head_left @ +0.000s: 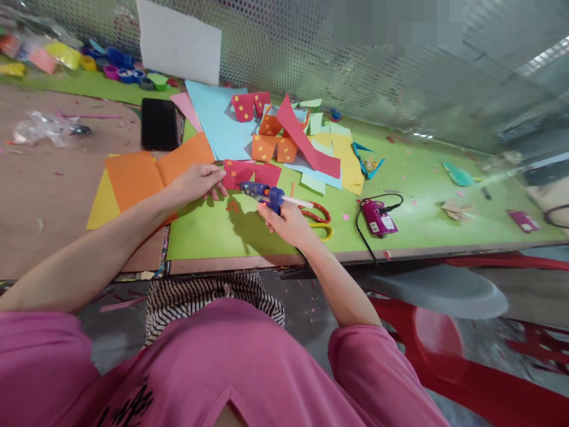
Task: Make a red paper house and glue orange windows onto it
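My right hand (pixel 287 222) is wrapped round a blue glue gun (pixel 262 193) with a pale glue stick (pixel 297 201) jutting from its back. The nozzle points left, at a red paper piece (pixel 249 174) with small orange squares on it. At that paper's left end, my left hand (pixel 202 181) pinches the edge between thumb and forefinger. Under the right hand lie scissors with red and yellow handles (pixel 322 232), partly hidden. Small orange scraps (pixel 232 206) rest on the green surface below the nozzle.
Behind the hands are folded orange pieces (pixel 264 148), a red strip (pixel 311 142) and light blue sheets (pixel 222 118). Orange sheets (pixel 136 178) and a black tablet (pixel 159 124) lie left. A purple box with a cable (pixel 379 217) sits right, near the table's front edge.
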Demonstrator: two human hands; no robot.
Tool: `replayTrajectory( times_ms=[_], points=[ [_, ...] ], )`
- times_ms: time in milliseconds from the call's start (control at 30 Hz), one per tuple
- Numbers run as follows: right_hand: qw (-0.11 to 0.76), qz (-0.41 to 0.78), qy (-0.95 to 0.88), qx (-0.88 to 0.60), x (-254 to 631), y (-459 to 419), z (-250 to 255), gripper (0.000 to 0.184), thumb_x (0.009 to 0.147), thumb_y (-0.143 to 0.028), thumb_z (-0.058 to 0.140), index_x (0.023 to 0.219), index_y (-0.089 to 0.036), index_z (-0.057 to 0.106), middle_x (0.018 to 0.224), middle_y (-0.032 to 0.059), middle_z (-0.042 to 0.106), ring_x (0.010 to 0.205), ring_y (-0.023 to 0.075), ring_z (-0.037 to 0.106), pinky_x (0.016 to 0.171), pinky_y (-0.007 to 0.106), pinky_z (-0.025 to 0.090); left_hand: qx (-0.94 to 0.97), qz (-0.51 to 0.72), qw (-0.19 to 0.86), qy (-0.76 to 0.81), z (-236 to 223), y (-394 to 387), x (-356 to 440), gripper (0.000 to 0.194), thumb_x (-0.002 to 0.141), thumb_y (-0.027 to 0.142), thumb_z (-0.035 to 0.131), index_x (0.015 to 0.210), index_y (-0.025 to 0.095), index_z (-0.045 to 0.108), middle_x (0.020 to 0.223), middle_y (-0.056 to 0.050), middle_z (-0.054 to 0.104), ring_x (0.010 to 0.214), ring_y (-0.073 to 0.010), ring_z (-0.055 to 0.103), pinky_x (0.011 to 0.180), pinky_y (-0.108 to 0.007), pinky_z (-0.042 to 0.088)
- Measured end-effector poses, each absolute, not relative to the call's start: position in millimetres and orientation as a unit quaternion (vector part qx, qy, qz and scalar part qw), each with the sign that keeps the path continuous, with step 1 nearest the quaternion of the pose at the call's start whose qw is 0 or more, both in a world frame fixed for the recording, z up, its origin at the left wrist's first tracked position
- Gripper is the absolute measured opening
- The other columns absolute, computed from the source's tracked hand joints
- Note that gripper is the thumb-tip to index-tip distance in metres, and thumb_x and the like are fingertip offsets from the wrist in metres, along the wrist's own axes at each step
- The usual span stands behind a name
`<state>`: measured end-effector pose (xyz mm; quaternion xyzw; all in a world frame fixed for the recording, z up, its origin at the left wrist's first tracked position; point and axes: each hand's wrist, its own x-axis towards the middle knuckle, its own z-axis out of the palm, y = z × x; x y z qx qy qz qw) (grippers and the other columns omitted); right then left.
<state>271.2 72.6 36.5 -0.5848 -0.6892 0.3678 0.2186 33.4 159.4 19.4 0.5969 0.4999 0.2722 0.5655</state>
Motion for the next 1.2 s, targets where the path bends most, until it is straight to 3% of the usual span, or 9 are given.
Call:
replayTrajectory(
  times_ms=[467,667,833,1033,1200],
  points=[
    [0.219,0.378,-0.683,-0.585,271,68,42,0.043,0.095,-0.065,0.050,0.084,-0.024,0.052,0.063,-0.0005,0.059,0.057,0.0142,0.058,0.060,0.033,0.045,0.600,0.271,0.566,0.496,19,160,33,0.031,0.101,0.029,0.053,0.071,0.019,0.055,0.076,-0.006,0.076,0.052,-0.0088,0.060,0.044,-0.020,0.038],
    [0.266,0.206,-0.707,-0.622,308,69,65,0.039,0.086,-0.058,0.066,0.099,-0.024,0.055,0.088,0.0054,0.067,0.077,0.0205,0.061,0.069,0.036,0.046,0.597,0.271,0.569,0.497,17,161,32,0.029,0.099,0.032,0.056,0.073,0.019,0.057,0.081,-0.008,0.079,0.052,-0.0094,0.061,0.043,-0.021,0.039],
    [0.174,0.082,-0.707,-0.680,377,72,58,0.041,0.078,-0.053,0.071,0.103,-0.023,0.060,0.101,0.0124,0.069,0.094,0.0308,0.065,0.079,0.045,0.052,0.595,0.270,0.561,0.508,20,160,33,0.029,0.099,0.034,0.056,0.074,0.019,0.058,0.082,-0.008,0.079,0.054,-0.0104,0.062,0.044,-0.021,0.039],
    [0.112,0.096,-0.694,-0.705,427,68,38,0.042,0.076,-0.046,0.066,0.110,-0.022,0.065,0.112,0.0164,0.071,0.102,0.0353,0.067,0.084,0.054,0.056,0.598,0.261,0.549,0.523,26,157,35,0.030,0.101,0.026,0.050,0.073,0.018,0.058,0.081,-0.008,0.079,0.053,-0.0099,0.062,0.045,-0.021,0.040],
    [0.032,0.081,-0.742,-0.664,438,64,56,0.043,0.080,-0.043,0.065,0.117,-0.021,0.069,0.117,0.0161,0.072,0.112,0.0396,0.065,0.095,0.062,0.052,0.590,0.269,0.550,0.527,29,156,37,0.031,0.102,0.022,0.050,0.073,0.018,0.057,0.080,-0.008,0.078,0.052,-0.0095,0.062,0.044,-0.021,0.038]
  ],
)
